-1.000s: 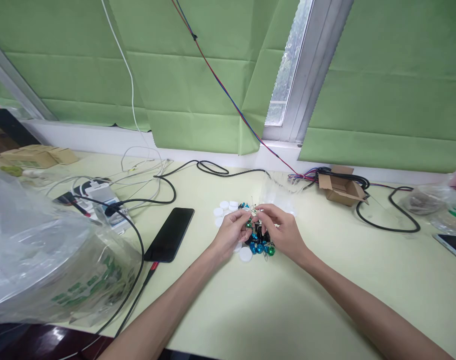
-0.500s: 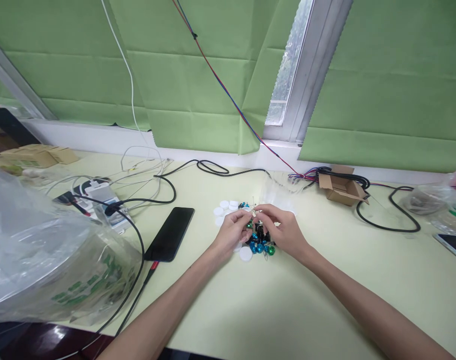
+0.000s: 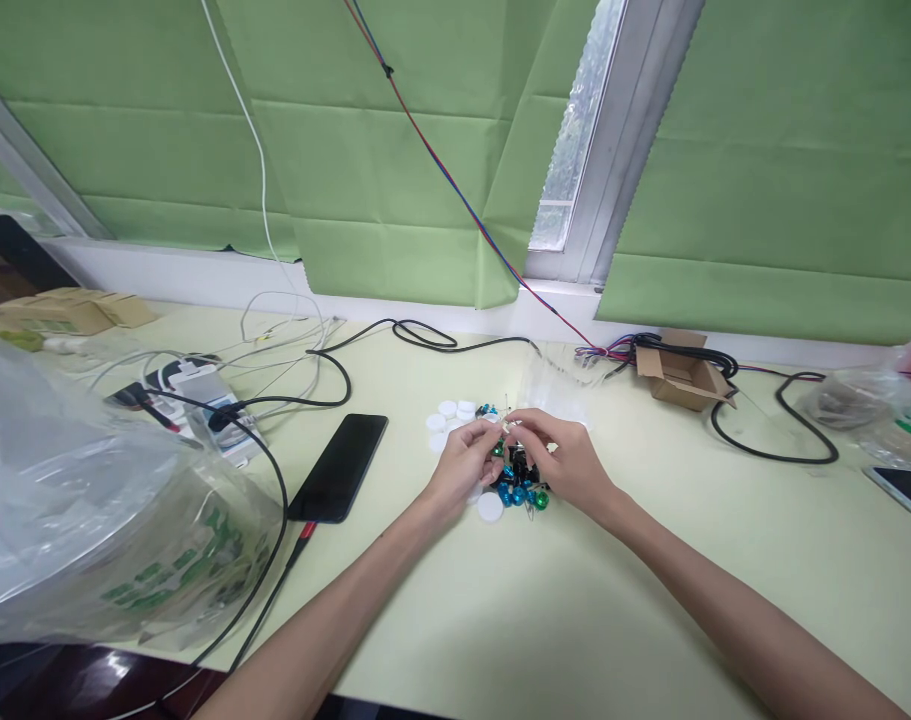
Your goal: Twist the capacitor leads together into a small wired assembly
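My left hand (image 3: 461, 463) and my right hand (image 3: 564, 458) meet fingertip to fingertip above a small heap of blue and green round parts (image 3: 521, 490) with thin wire legs. Both hands are pinched shut on a tiny part between them; I cannot make out exactly what it is. Several white discs (image 3: 450, 413) lie just behind the left hand, and one white disc (image 3: 490, 507) rests in front of the heap. All of this sits on the pale yellow-green table (image 3: 500, 620).
A black phone (image 3: 340, 466) lies left of the hands, with black cables (image 3: 275, 480) and a white power strip (image 3: 219, 405) beyond. A large clear plastic bag (image 3: 87, 520) fills the left. A small open cardboard box (image 3: 680, 375) and coiled black cable (image 3: 777, 420) sit to the right.
Both hands stay pinched together over the heap; only the fingertips have shifted slightly. Nothing else has moved.
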`<state>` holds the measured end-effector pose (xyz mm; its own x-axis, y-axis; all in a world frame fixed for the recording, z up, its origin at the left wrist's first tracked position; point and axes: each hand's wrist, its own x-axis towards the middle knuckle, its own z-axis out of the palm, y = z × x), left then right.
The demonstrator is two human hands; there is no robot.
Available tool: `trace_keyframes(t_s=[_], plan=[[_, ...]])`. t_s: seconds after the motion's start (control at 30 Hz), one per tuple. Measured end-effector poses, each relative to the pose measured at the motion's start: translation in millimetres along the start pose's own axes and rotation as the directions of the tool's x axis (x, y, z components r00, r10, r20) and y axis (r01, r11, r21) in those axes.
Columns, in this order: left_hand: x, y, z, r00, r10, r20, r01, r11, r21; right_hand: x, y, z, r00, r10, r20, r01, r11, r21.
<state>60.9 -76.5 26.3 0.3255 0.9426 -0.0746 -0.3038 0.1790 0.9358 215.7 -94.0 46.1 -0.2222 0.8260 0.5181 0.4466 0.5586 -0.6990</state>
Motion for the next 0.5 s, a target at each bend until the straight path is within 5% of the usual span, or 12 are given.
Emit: trace_keyframes(t_s=[0.5], plan=[[-1.6,-0.6,0.4,1.0,0.016,-0.007,-0.016,1.0,0.009,0.5,4.7,0.2,0.999,-0.054,0.007,0.054,0.997,-0.055]])
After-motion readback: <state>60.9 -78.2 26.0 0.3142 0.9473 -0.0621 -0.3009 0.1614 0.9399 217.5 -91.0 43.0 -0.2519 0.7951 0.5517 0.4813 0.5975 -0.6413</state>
